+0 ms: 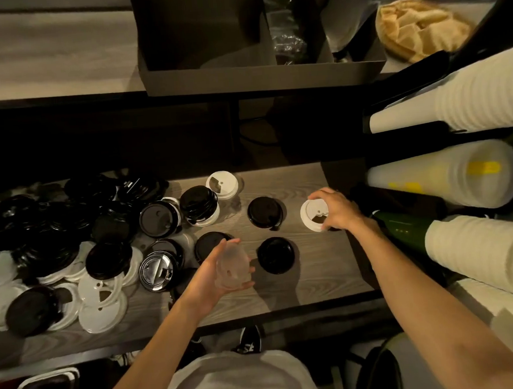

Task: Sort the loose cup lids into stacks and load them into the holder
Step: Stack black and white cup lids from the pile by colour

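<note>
1. While my left hand (215, 276) curls around a clear lid (232, 266) held above the wooden table (321, 268), my right hand (336, 210) pinches a white lid (313, 214) by its rim
2. Loose lids (70, 246) – black and white – lie heaped at left
3. Three black lids (265, 212) sit apart between my hands – the dark holder (259, 72) stands beyond

Where everything sits around the worktop (321, 268)

Big pile of loose lids (62, 253) takes up the left side of the worktop, with a few single lids (265, 212) set apart toward its middle. The holder (259, 72) sits on a shelf behind the worktop, and the cup stacks (455, 101) lie on their sides off its right edge.
</note>
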Tool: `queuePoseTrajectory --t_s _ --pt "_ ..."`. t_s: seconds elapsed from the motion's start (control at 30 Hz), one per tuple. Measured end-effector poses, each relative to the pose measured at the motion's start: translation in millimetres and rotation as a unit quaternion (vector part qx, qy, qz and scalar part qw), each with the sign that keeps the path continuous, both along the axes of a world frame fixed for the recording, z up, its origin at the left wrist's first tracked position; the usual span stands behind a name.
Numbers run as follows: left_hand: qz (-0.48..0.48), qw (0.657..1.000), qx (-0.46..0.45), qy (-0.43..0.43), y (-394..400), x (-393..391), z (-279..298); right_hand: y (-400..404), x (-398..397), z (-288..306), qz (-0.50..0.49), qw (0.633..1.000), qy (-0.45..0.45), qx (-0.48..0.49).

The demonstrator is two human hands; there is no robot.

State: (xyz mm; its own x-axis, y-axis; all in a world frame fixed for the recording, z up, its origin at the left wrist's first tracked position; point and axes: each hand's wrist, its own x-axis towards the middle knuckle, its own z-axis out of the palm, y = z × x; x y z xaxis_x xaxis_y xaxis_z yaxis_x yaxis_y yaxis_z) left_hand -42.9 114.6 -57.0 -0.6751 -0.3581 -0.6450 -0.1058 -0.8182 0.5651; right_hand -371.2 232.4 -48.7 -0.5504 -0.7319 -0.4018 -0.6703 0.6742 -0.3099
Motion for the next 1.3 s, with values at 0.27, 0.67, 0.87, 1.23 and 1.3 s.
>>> queuePoseTrajectory --t_s 0.27,0.67,0.87,1.23,1.3 --pt "0.005 0.999 0.035 0.015 6.5 -11.0 6.9 7.5 4.3 -11.1 -0.017 1.0 -0.015 0.004" --pt "-0.041 0.993 0.086 0.063 26.2 -77.5 27.5 35.8 127.4 55.0 -0.034 0.969 -0.148 -0.196" --pt "-0.197 0.972 -0.124 0.015 46.1 -90.7 36.3 57.7 112.8 36.4 -0.089 0.972 -0.105 -0.19" --pt "-0.447 0.503 -0.722 -0.163 36.6 -52.8 -36.9 76.8 80.7 -21.3 -0.004 1.0 -0.02 -0.021" --pt "-0.444 0.514 -0.714 -0.168 33.4 -51.2 -38.5 72.5 76.7 -18.7 -0.053 0.996 -0.04 -0.052"
